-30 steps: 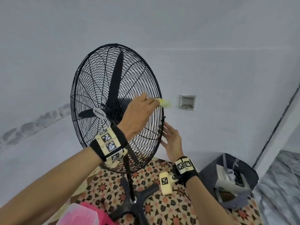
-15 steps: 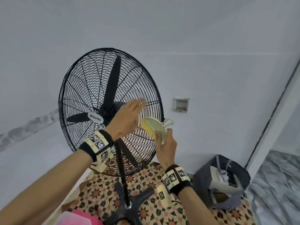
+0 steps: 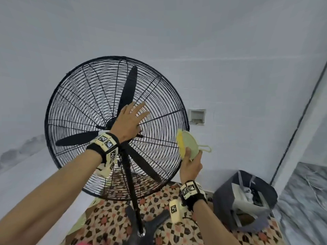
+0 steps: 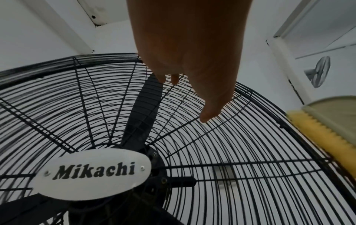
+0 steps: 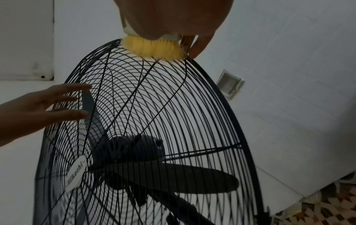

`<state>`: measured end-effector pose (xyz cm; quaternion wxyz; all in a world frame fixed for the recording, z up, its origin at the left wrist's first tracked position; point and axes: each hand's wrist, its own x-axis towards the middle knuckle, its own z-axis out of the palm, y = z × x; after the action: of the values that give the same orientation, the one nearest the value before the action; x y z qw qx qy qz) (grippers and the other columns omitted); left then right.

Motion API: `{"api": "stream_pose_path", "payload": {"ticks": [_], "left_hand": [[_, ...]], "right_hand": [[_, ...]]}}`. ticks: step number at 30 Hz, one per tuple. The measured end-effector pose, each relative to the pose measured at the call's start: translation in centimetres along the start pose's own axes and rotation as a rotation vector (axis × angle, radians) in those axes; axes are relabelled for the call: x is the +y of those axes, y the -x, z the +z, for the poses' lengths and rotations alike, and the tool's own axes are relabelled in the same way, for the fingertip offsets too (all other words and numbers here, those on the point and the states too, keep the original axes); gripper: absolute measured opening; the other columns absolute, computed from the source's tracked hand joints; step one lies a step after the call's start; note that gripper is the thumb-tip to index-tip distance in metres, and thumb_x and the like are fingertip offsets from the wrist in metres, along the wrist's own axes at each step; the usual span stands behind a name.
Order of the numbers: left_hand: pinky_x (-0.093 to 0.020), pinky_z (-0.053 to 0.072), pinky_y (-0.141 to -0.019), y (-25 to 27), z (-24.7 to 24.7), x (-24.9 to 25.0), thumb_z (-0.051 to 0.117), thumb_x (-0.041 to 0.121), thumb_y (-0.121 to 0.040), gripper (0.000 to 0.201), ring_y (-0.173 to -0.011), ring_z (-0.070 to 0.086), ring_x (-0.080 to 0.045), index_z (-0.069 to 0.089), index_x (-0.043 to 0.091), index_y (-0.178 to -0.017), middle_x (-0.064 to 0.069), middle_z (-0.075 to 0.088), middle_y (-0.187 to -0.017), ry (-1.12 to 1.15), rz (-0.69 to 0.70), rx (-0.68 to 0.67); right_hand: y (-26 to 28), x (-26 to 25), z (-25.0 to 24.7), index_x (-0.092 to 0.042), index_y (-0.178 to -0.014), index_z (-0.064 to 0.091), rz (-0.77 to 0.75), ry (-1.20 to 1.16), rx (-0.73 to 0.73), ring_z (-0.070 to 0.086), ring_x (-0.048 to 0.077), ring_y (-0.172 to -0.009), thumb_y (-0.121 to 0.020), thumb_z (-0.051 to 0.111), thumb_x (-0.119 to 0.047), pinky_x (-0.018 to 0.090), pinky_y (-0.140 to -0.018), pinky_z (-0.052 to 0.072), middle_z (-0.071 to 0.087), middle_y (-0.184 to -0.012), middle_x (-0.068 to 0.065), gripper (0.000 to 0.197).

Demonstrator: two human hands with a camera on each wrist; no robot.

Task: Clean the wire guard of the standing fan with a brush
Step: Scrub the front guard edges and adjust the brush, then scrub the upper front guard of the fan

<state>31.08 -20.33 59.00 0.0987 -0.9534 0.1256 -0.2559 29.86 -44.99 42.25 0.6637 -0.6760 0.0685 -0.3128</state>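
A black standing fan with a round wire guard (image 3: 74, 103) (image 4: 240, 152) (image 5: 173, 106) stands against a pale wall. My left hand (image 3: 130, 121) (image 4: 192, 60) (image 5: 48, 106) lies flat, fingers straight, on the front of the guard right of the hub badge (image 4: 92, 173). My right hand (image 3: 190, 165) (image 5: 173, 16) grips a pale green brush (image 3: 190, 145) (image 4: 335, 112) with yellow bristles (image 3: 181, 145) (image 5: 154, 47). The bristles touch the guard's right rim.
The fan's pole and black base (image 3: 139, 232) stand on a patterned mat (image 3: 106, 218). A dark bag (image 3: 246, 204) with things inside sits on the floor at the right. A small recessed box (image 3: 197, 116) is in the wall behind the rim.
The brush passed from my left hand to my right. The right hand carried it out to the guard's right rim, and the left hand opened and settled flat on the guard.
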Motion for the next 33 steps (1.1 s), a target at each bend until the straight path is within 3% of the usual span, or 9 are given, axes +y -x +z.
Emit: {"api": "stream_pose_path", "payload": {"ticks": [7,12,16,21,23,25,28,30,33], "left_hand": [[-0.055,0.002,-0.126,-3.7,2.6,-1.4,0.077,0.047,-0.086,0.084,-0.153,0.022,-0.040,0.038,0.033,-0.159,-0.005,0.020,-0.172,-0.145,0.034,0.001],[-0.060,0.006,-0.129,-6.4,3.3,-2.6,0.067,0.056,-0.093,0.076,-0.154,0.026,-0.036,0.038,0.032,-0.159,-0.004,0.029,-0.168,-0.250,0.092,-0.009],[-0.062,0.015,-0.127,-7.8,4.2,-3.7,0.066,0.052,-0.093,0.073,-0.152,0.031,-0.035,0.042,0.026,-0.157,-0.005,0.032,-0.168,-0.320,0.111,-0.021],[-0.060,0.015,-0.126,-9.8,5.5,-4.6,0.057,0.063,-0.096,0.075,-0.154,0.026,-0.032,0.039,0.027,-0.159,-0.002,0.025,-0.171,-0.398,0.060,-0.038],[-0.059,0.016,-0.126,-10.4,5.9,-4.5,0.055,0.065,-0.096,0.076,-0.156,0.023,-0.031,0.035,0.029,-0.161,-0.001,0.022,-0.172,-0.412,0.024,-0.060],[-0.059,0.017,-0.125,-10.6,6.1,-4.6,0.057,0.065,-0.095,0.077,-0.155,0.024,-0.030,0.037,0.030,-0.160,-0.001,0.024,-0.172,-0.405,0.016,-0.041],[-0.057,0.017,-0.124,-10.1,6.3,-5.0,0.060,0.063,-0.094,0.075,-0.152,0.029,-0.030,0.043,0.027,-0.158,-0.001,0.029,-0.170,-0.393,0.047,0.014],[-0.056,0.015,-0.125,-9.7,6.5,-5.4,0.061,0.060,-0.094,0.073,-0.151,0.032,-0.031,0.046,0.025,-0.156,-0.002,0.031,-0.169,-0.386,0.066,0.051],[-0.054,0.007,-0.127,-9.4,6.6,-5.4,0.057,0.059,-0.096,0.073,-0.153,0.030,-0.031,0.040,0.026,-0.159,-0.001,0.025,-0.171,-0.369,0.052,0.054]], "right_hand": [[-5.5,0.4,4.1,-0.004,-0.122,0.060,0.009,-0.027,0.066,0.067,0.027,-0.074,-0.105,0.055,-0.039,0.026,-0.064,0.044,0.074,-0.096,0.017,0.039],[-10.0,0.8,8.3,0.002,-0.114,0.062,0.091,-0.011,0.039,0.070,0.039,-0.087,-0.104,0.057,-0.041,0.037,-0.071,0.053,0.073,-0.102,0.023,0.044],[-14.3,0.4,11.4,0.004,-0.108,0.067,0.135,0.030,-0.058,0.067,0.040,-0.090,-0.101,0.063,-0.029,0.028,-0.068,0.035,0.072,-0.101,0.023,0.034],[-18.4,-1.5,15.4,-0.003,-0.133,0.053,0.185,-0.107,-0.220,0.066,0.035,-0.103,-0.097,0.067,-0.021,0.020,-0.077,0.044,0.068,-0.119,0.020,0.042],[-20.1,-3.0,17.5,-0.023,-0.145,0.038,0.199,-0.242,-0.267,0.068,0.034,-0.106,-0.091,0.067,-0.023,0.033,-0.085,0.060,0.064,-0.128,0.015,0.061],[-22.3,-4.6,19.2,-0.036,-0.144,0.035,0.195,-0.308,-0.268,0.071,0.031,-0.100,-0.087,0.066,-0.025,0.047,-0.082,0.064,0.063,-0.124,0.012,0.066],[-26.1,-7.4,21.1,-0.026,-0.140,0.040,0.219,-0.299,-0.260,0.064,0.030,-0.099,-0.091,0.063,-0.020,0.049,-0.092,0.059,0.060,-0.114,0.009,0.055],[-28.3,-8.3,22.3,-0.019,-0.142,0.038,0.264,-0.254,-0.314,0.062,0.036,-0.108,-0.091,0.064,-0.019,0.052,-0.096,0.056,0.059,-0.124,0.017,0.057],[-30.7,-8.6,23.8,-0.018,-0.146,0.034,0.328,-0.200,-0.391,0.063,0.041,-0.108,-0.088,0.064,-0.015,0.056,-0.086,0.061,0.054,-0.132,0.021,0.066]]}}
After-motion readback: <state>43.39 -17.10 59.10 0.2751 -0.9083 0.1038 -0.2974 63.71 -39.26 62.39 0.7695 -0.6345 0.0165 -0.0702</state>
